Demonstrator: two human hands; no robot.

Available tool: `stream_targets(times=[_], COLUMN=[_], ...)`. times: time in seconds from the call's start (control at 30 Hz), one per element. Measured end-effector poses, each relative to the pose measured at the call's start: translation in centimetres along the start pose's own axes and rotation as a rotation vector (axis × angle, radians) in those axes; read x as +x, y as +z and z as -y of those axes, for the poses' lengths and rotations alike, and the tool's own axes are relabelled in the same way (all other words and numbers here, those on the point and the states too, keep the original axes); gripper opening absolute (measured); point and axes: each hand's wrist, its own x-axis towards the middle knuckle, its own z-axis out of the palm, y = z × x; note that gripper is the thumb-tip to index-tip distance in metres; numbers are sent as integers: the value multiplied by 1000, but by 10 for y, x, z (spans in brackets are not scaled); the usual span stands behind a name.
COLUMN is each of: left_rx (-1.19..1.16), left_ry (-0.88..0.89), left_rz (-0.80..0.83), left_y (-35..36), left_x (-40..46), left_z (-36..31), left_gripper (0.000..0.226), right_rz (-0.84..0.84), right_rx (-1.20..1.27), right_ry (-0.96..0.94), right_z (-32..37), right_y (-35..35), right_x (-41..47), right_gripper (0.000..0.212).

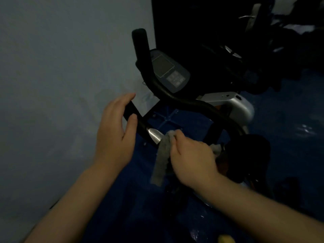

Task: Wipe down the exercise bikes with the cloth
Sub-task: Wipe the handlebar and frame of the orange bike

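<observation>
**Hands split the job: one steadies, one wipes**

Both hands work the near end of the handlebar. Left hand (116,130) curls round the black foam grip (129,109), thumb on the near side, fingers over the far side; prob. there to brace the bar so it doesn't swing under wiping pressure. Right hand (193,160) is bunched tight on the grey cloth (162,155), pressing the wad vs. the bar just beside the shiny metal sensor plate (155,136); loose tail of cloth hangs down twd the floor.

Largest first: exercise bike (231,106) stands close to the pale wall (52,67), on a blue floor (289,120). Its black handlebar (184,100) loops from the upright post back twd the person. Console (168,71) w/ blank screen sits above the loop, untouched by either hand. More dark gear behind at top right; too dim to tell what.

Judgement: wipe is mid-bar, w/ console, silver housing & seat area likely still to do. Dangling tail could snag on the frame.
</observation>
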Motion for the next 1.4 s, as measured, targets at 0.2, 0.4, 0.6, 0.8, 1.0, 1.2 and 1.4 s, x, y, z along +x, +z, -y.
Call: stream_targets(times=[0.2, 0.4, 0.6, 0.8, 1.0, 1.2, 1.4], left_rx=[-208, -367, -371, -315, -379, -463, -555], left_ry=[-34, -92, -113, -153, -192, -144, -84], left_rz=[51, 18, -6, -21, -107, -95, 5], left_y=[-7, -3, -2, -1, 8, 3, -8], left_x=[-2, -2, -3, -2, -3, -2, 1], left_z=[5, 5, 2, 0, -7, 1, 15], left_gripper=[43, 42, 41, 42, 38, 39, 39], right_rz=[-320, -353, -86, -27, -213, -316, -275], right_rx=[31, 6, 157, 599, 149, -26, 143], right_ry=[79, 131, -156, -69, 124, 106, 184], right_z=[-5, 40, 5, 1, 36, 33, 66], right_y=[26, 25, 10, -6, 14, 28, 9], right_x=[-16, 18, -12, -11, 25, 24, 55], right_gripper=[33, 35, 49, 20, 42, 48, 31])
